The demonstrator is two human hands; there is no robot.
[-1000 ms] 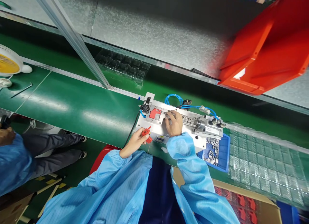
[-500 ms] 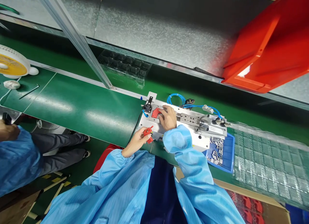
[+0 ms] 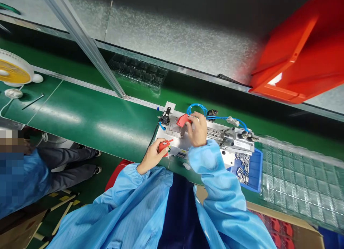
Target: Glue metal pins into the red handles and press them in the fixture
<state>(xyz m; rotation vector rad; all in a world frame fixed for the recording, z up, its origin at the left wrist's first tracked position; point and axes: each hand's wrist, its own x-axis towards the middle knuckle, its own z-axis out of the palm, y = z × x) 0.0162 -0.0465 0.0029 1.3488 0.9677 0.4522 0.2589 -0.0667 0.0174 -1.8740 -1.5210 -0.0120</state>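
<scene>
My right hand [image 3: 198,129] is closed on a red plastic part [image 3: 184,120], holding it just above the metal plate at the left end of a silver pneumatic fixture [image 3: 176,140]. My left hand [image 3: 155,154] grips another red plastic part [image 3: 163,145] near the fixture's front left edge. A black clamp-like piece [image 3: 165,119] is mounted at the fixture's left end. The cylinder [image 3: 228,137] lies along its right side. What the parts are for cannot be made out.
A blue bin [image 3: 256,170] of small metal pins stands at the right, beside clear blister trays [image 3: 298,181]. Blue air hoses [image 3: 197,107] run behind the fixture. A metal post [image 3: 88,48] rises at the back left. A co-worker [image 3: 34,173] stands at far left.
My right hand has lifted the red part off the fixture's plate, moving slightly right. My left hand keeps its red part at nearly the same spot.
</scene>
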